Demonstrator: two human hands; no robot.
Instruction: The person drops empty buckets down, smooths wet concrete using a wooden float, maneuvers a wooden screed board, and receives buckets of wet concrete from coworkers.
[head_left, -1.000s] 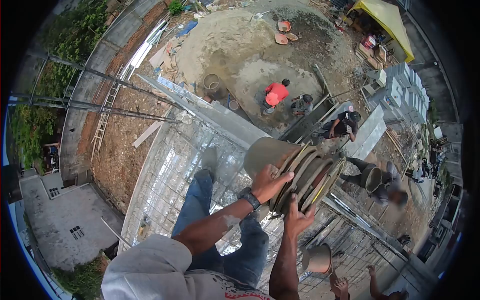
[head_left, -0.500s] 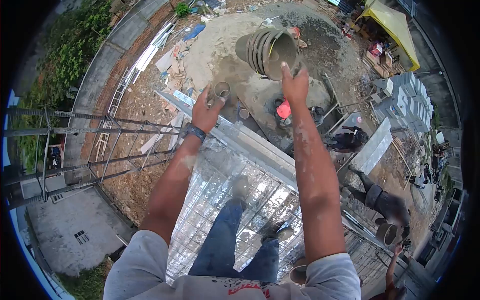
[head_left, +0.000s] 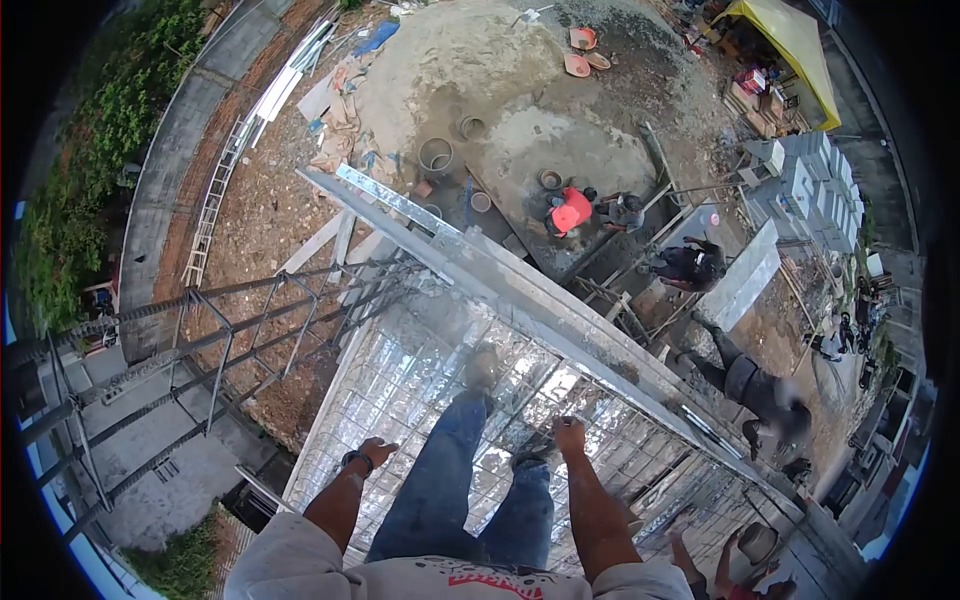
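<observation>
My left hand [head_left: 377,453], with a dark band at the wrist, hangs beside my left thigh in the head view. Its fingers are loosely apart and nothing is in them. Over the deck near my right leg is my right hand [head_left: 569,436], its fingers curled in with nothing visible in them. Under my feet lies a wet, shiny deck with a rebar grid [head_left: 415,395]. A long concrete edge [head_left: 520,285] runs along its far side. On the ground below stand several buckets, among them a large round one [head_left: 436,155] and a smaller one [head_left: 472,127].
A rebar cage [head_left: 200,340] juts out at left. Below the edge, a person in red [head_left: 570,212] and others crouch by wet concrete [head_left: 540,145]. At lower right, another person's arms reach by a bucket [head_left: 758,542]. Grey blocks [head_left: 805,190] are stacked at right.
The stack of buckets in front of my right hand has left it and is no longer seen as a stack. Both hands have dropped back toward my legs.
</observation>
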